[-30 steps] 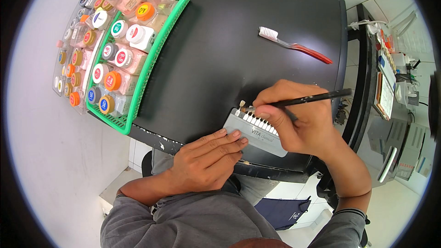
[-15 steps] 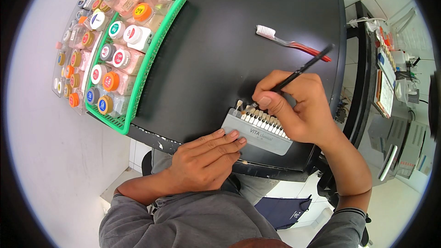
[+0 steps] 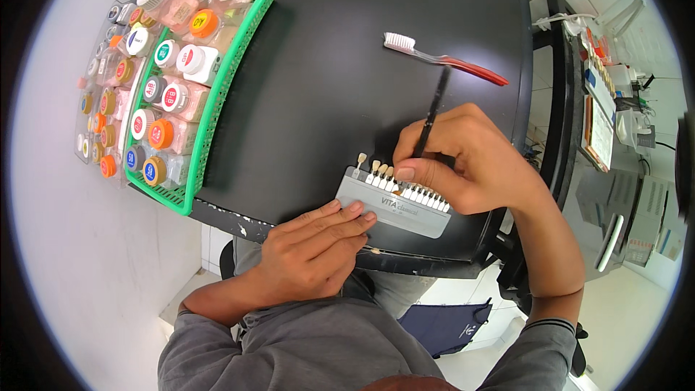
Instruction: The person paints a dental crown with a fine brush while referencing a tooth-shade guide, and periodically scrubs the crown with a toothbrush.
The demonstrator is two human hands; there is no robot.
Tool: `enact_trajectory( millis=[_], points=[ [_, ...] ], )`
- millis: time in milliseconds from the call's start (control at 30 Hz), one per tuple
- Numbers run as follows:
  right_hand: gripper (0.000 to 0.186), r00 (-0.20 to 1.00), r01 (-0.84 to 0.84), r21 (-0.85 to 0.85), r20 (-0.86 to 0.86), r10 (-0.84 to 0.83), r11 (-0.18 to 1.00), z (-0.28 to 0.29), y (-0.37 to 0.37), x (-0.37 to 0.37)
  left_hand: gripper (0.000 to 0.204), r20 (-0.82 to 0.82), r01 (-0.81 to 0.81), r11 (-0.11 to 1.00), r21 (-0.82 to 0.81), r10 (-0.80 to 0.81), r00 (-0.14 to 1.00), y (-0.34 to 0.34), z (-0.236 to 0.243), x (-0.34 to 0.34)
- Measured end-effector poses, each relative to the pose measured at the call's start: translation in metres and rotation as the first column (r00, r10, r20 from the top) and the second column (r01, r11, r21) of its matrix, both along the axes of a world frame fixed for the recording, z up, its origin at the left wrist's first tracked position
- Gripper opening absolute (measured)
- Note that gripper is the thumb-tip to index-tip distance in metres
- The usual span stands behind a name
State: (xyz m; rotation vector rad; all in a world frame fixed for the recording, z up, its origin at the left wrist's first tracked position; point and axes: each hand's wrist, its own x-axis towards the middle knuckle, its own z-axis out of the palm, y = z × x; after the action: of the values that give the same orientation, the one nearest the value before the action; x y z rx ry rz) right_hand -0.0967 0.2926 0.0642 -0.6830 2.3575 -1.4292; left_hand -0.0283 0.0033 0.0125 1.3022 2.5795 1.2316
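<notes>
My right hand (image 3: 463, 163) grips a black brush (image 3: 434, 112), held steeply over a grey tooth shade guide (image 3: 376, 199) with a row of tooth-shaped tabs along its upper edge. The brush's amber tip is at the middle tabs, partly behind my thumb. My left hand (image 3: 311, 250) lies with fingers stretched out, fingertips at the guide's lower left corner. The tab at the left end (image 3: 362, 158) stands higher than its neighbours. A red-handled toothbrush (image 3: 474, 71) lies beyond my right hand.
The black tabletop (image 3: 304, 72) holds a green basket (image 3: 239, 47) of jars, beside a clear tray (image 3: 79, 141) of more jars at the left against a white wall. A black frame (image 3: 554, 101) runs along the right, with trays and other items (image 3: 601, 130) beyond it.
The brush has swung more upright and its tip has moved right along the tabs. My left hand stays beside the guide. The whole view has shifted slightly.
</notes>
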Motion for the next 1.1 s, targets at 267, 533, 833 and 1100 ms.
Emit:
enact_trajectory(
  millis=[267,533,833,1100],
  points=[
    [0.013,0.998,0.046,-0.072,-0.047,-0.049,0.996,-0.003,-0.011,0.004,0.005,-0.023,0.007,1.000,-0.009,-0.007,1.000,0.000,-0.001,-0.001],
    [0.015,0.983,0.071,-0.105,-0.159,-0.088,0.992,-0.006,-0.020,0.009,0.006,-0.025,0.001,1.000,-0.010,-0.001,1.000,0.000,0.002,-0.001],
    [0.020,0.932,0.152,-0.053,-0.326,-0.161,0.987,-0.005,-0.029,0.013,0.013,-0.013,0.012,1.000,0.004,-0.012,1.000,0.000,0.000,-0.001],
    [0.015,0.953,0.128,-0.031,-0.273,-0.132,0.991,-0.004,-0.029,0.016,0.012,-0.013,0.002,1.000,0.011,-0.002,1.000,0.000,0.000,-0.001]
  ],
)
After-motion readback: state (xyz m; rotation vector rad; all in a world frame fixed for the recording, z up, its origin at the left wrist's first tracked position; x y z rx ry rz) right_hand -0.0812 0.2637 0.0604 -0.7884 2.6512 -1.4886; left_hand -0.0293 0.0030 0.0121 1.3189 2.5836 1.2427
